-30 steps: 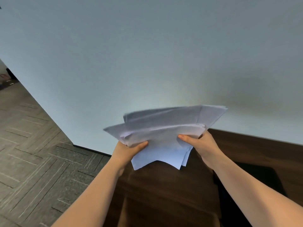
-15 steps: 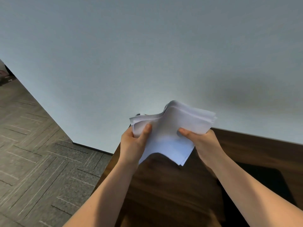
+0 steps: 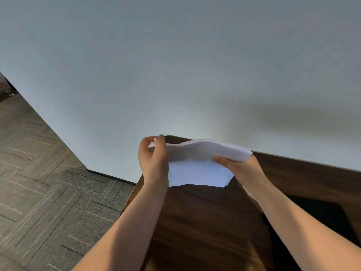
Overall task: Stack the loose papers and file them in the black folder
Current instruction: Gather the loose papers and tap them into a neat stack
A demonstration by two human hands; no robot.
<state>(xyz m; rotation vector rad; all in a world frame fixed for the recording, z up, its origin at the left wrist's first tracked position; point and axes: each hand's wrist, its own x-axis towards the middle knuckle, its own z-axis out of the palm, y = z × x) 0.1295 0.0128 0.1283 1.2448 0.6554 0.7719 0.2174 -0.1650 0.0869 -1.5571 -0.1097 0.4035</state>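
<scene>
A stack of white papers (image 3: 197, 163) hangs in the air above the far left part of the dark wooden table (image 3: 205, 222), its sheets nearly aligned and its near edge drooping. My left hand (image 3: 153, 161) pinches the stack's left end, thumb on top. My right hand (image 3: 240, 169) grips its right end, thumb on top and fingers hidden beneath. The black folder (image 3: 330, 218) lies flat on the table at the right, partly covered by my right forearm.
A plain pale wall (image 3: 175, 65) rises right behind the table's far edge. To the left, the table ends and grey patterned carpet floor (image 3: 48, 182) lies below.
The fanned, uneven sheets have been drawn together into a neater stack. My left hand moved from under the bottom left corner up to the left end, and the stack tilted flatter.
</scene>
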